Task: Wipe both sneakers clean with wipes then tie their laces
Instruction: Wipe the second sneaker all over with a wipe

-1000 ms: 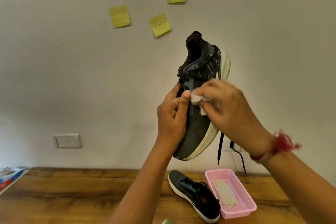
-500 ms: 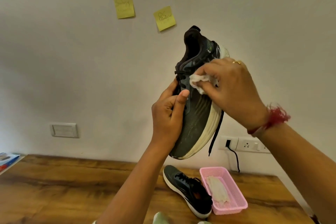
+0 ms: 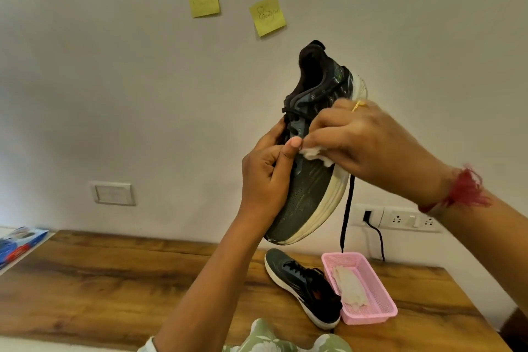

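A dark sneaker (image 3: 311, 188) with a white sole is held up in the air, heel uppermost and toe pointing down. My left hand (image 3: 267, 177) grips it at the laced middle. My right hand (image 3: 360, 140) pinches a crumpled white wipe (image 3: 314, 154) and presses it against the shoe's side near the laces. A loose black lace (image 3: 346, 211) hangs below the sole. The second dark sneaker (image 3: 303, 284) lies on the wooden table (image 3: 85, 280), beside a pink basket (image 3: 380, 291) that holds more white wipes (image 3: 350, 286).
Yellow sticky notes (image 3: 267, 16) dot the wall. A wall socket (image 3: 397, 217) with a black cable (image 3: 378, 240) sits behind the basket, and a switch plate (image 3: 113, 194) is at the left. A blue packet (image 3: 17, 243) lies off the table's left edge.
My right hand slid the wipe up the shoe's side toward the heel, then back down toward the laces. The left hand kept its grip on the sneaker.
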{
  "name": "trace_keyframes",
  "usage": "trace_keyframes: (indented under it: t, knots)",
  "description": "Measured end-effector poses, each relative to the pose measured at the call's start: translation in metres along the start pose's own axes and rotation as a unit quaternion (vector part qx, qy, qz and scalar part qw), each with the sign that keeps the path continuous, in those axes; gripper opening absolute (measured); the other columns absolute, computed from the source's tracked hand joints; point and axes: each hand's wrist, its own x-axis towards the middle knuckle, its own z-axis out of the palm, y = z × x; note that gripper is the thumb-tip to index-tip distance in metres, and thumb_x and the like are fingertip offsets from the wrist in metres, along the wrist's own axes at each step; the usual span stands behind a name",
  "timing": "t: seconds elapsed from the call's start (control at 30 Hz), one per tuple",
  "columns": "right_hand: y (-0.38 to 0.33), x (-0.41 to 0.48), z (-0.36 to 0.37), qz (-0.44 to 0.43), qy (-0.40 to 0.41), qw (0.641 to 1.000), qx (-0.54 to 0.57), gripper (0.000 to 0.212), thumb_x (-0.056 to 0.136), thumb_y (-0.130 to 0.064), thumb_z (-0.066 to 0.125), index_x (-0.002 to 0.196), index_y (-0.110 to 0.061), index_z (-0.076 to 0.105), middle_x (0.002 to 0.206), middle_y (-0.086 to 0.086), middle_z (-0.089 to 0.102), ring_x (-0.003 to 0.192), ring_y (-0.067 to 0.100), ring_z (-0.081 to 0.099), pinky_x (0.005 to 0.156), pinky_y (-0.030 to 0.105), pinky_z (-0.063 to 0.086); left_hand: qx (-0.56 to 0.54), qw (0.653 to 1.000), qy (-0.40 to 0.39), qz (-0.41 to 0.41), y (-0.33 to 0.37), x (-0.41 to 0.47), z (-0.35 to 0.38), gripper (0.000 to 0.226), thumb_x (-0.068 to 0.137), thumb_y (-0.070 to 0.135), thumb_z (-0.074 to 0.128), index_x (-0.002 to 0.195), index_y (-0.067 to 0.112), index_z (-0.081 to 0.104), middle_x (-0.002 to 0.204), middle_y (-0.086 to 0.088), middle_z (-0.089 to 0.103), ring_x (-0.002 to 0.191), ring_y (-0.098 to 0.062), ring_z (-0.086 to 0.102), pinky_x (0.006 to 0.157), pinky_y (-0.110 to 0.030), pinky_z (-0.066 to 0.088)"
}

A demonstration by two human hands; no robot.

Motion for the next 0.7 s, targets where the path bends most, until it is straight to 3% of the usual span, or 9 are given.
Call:
trace_keyframes:
  t: [0.1,0.17,0.3,0.37,0.47,0.6,0.7]
  knots:
    - [0.017,0.006,-0.005,0.013,0.045,0.995,-0.09,0.026,0.089,-0.025,0.047,0.094,-0.017,0.071,0.09,0.004,0.066,0.08,0.026,0.058,0.071,0.035,0.036,-0.006,1.0,-0.017,-0.011,0.005,0.001,0.001,0.053,0.095,0.036,0.045,0.073,-0.005,0.071,0.132,-0.007,0.059,0.101,0.0,0.063,0.078,-0.026,0.053]
    - [0.017,0.004,-0.003,0.025,0.062,0.996,-0.062,0.029,0.089,-0.024,0.045,0.094,-0.015,0.072,0.091,0.005,0.066,0.081,0.027,0.058,0.072,0.037,0.038,-0.011,1.0,-0.015,-0.015,0.008,0.004,0.0,0.051,0.095,0.034,0.044,0.073,-0.003,0.072,0.131,-0.007,0.06,0.102,-0.001,0.063,0.079,-0.02,0.051]
    - [-0.004,-0.005,0.006,-0.047,0.012,0.998,0.025,0.024,0.09,-0.02,0.049,0.097,-0.016,0.071,0.093,0.002,0.065,0.084,0.02,0.055,0.071,0.034,0.04,-0.026,1.0,-0.013,-0.01,0.007,0.005,-0.003,0.041,0.097,0.032,0.042,0.084,0.01,0.075,0.129,-0.013,0.062,0.107,-0.01,0.064,0.082,-0.023,0.051]
    - [0.006,-0.001,0.005,-0.021,0.017,1.0,-0.006,0.025,0.09,-0.024,0.049,0.097,-0.017,0.072,0.092,0.002,0.066,0.083,0.022,0.056,0.072,0.033,0.035,-0.02,1.0,-0.017,-0.013,0.007,0.005,-0.002,0.042,0.097,0.031,0.042,0.085,0.008,0.075,0.129,-0.013,0.062,0.109,-0.011,0.063,0.084,-0.024,0.051]
    - [0.02,0.003,0.003,0.041,0.055,0.998,0.003,0.028,0.089,-0.024,0.047,0.098,-0.015,0.072,0.093,0.005,0.066,0.083,0.026,0.057,0.072,0.04,0.041,-0.024,0.999,-0.021,-0.016,0.006,0.003,0.0,0.047,0.097,0.029,0.041,0.08,0.001,0.074,0.128,-0.012,0.062,0.107,-0.007,0.063,0.081,-0.021,0.05]
    - [-0.001,-0.006,0.013,-0.041,0.018,0.999,0.024,0.027,0.089,-0.02,0.047,0.097,-0.016,0.072,0.094,0.002,0.065,0.083,0.02,0.054,0.073,0.032,0.035,-0.027,0.999,-0.025,-0.011,0.004,-0.001,-0.005,0.037,0.098,0.031,0.04,0.088,0.019,0.073,0.124,-0.012,0.065,0.106,-0.012,0.064,0.08,-0.026,0.052]
    - [0.01,-0.001,0.013,-0.004,0.047,0.999,-0.009,0.026,0.089,-0.021,0.048,0.098,-0.016,0.072,0.093,0.003,0.066,0.083,0.023,0.056,0.075,0.031,0.032,-0.03,0.999,-0.032,-0.02,0.004,0.0,-0.004,0.039,0.098,0.032,0.04,0.085,0.016,0.073,0.126,-0.013,0.064,0.107,-0.014,0.064,0.081,-0.026,0.052]
